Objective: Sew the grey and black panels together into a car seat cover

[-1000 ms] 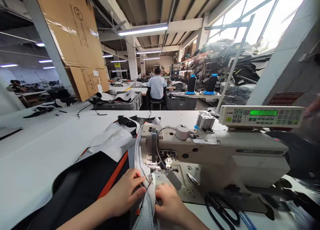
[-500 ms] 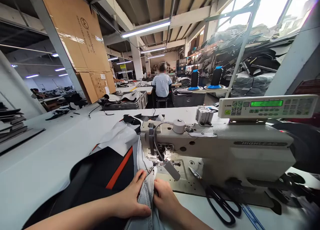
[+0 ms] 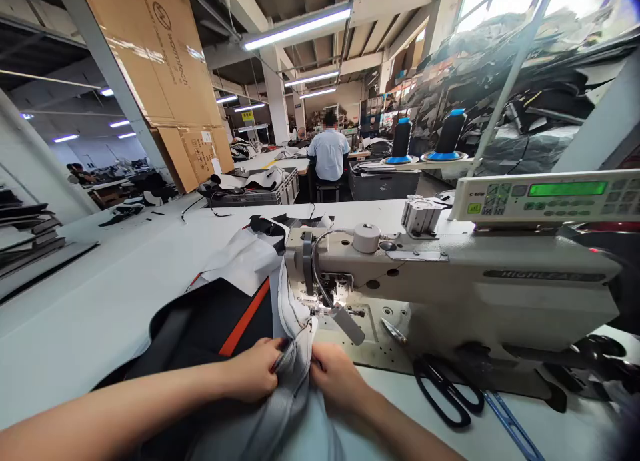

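White tabletop (image 3: 125, 261) fills nine o'clock; left hand (image 3: 255, 372) and right hand (image 3: 339, 375) pinch grey fabric (image 3: 296, 374) (probably soft, light), best gripped along seams.

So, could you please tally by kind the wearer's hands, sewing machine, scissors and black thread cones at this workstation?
Left hand and right hand: 2
Sewing machine: 1
Scissors: 1 pair
Black thread cones: 2
Total: 6

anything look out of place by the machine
Mildly odd: the black-handled scissors lie right of the right hand, blades resting on the bed of the sewing machine, handles on the white table; passing cloth might catch there. I see no spill or damage.
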Tool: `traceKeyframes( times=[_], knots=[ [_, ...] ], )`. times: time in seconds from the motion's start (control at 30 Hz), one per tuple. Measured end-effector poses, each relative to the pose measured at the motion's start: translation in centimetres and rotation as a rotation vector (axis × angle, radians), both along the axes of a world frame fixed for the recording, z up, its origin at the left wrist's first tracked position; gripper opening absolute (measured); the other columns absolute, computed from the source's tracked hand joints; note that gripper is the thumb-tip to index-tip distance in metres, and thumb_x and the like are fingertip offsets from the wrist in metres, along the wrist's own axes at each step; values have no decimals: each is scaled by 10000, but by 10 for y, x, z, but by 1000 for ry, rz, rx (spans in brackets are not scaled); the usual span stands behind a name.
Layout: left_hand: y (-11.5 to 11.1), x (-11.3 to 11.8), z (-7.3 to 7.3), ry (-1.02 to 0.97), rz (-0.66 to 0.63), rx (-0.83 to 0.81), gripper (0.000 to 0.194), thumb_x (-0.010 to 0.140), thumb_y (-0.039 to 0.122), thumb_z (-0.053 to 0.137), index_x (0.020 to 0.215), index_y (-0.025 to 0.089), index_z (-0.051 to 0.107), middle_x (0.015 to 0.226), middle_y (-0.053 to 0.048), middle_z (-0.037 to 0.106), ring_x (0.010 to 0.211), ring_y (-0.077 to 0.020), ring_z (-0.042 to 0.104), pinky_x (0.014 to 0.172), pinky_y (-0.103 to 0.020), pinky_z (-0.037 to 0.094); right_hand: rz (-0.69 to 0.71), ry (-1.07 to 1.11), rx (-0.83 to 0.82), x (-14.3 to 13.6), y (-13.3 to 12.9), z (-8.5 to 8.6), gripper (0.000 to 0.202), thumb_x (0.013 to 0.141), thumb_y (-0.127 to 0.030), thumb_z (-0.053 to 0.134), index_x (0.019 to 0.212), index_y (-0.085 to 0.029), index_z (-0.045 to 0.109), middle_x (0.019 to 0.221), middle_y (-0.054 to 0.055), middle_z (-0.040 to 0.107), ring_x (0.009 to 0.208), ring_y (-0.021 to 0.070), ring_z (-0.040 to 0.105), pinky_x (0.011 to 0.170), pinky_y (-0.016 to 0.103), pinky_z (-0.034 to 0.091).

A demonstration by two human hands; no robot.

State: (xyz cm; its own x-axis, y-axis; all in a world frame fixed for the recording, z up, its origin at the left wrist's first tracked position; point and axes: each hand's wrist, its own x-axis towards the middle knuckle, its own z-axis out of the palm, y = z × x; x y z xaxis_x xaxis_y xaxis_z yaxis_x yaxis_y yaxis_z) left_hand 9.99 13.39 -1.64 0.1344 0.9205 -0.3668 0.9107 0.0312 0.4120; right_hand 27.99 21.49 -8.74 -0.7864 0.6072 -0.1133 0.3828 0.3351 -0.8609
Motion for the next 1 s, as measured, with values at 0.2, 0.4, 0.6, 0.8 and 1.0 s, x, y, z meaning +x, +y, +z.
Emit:
traceKeyframes(
  times=[0.2, 0.4, 0.6, 0.8, 1.0],
  knots=[
    [27, -36, 26, 187, 148, 80, 242, 634, 92, 392, 703, 173, 610, 777, -50, 659, 766, -210, 599, 680, -284, 409, 98, -157, -519, 49, 39, 9, 196, 876, -339, 405, 765, -192, 473, 657, 13, 600, 598, 140, 580, 573, 250, 461],
    [30, -47, 16, 93, 124, 88, 131, 633, 110, 378, 628, 184, 486, 656, 6, 569, 659, -163, 517, 605, -251, 328, 314, -242, -865, 48, 42, 3, 97, 738, -179, 510, 815, -146, 559, 728, 68, 683, 543, 155, 637, 462, 223, 488],
    [36, -60, 3, -35, 140, 48, 84, 594, 136, 371, 603, 180, 442, 606, 28, 461, 623, -142, 434, 577, -244, 288, 195, -68, -1070, 54, 51, 1, 139, 635, -129, 490, 758, -122, 553, 641, 68, 661, 580, 194, 670, 560, 294, 558],
    [40, -63, 3, -132, 151, -7, 146, 579, 180, 361, 642, 173, 493, 636, 24, 481, 666, -155, 459, 608, -244, 324, 176, -32, -1116, 59, 51, 3, 120, 644, -127, 485, 751, -125, 540, 651, 84, 668, 576, 202, 674, 574, 298, 548],
    [40, -62, 4, -154, 170, -31, 189, 572, 194, 367, 669, 171, 528, 657, 19, 512, 685, -168, 484, 621, -252, 341, 205, 26, -1126, 55, 47, -3, 149, 609, -115, 495, 722, -113, 592, 729, 92, 696, 667, 209, 692, 697, 342, 553]
  ],
)
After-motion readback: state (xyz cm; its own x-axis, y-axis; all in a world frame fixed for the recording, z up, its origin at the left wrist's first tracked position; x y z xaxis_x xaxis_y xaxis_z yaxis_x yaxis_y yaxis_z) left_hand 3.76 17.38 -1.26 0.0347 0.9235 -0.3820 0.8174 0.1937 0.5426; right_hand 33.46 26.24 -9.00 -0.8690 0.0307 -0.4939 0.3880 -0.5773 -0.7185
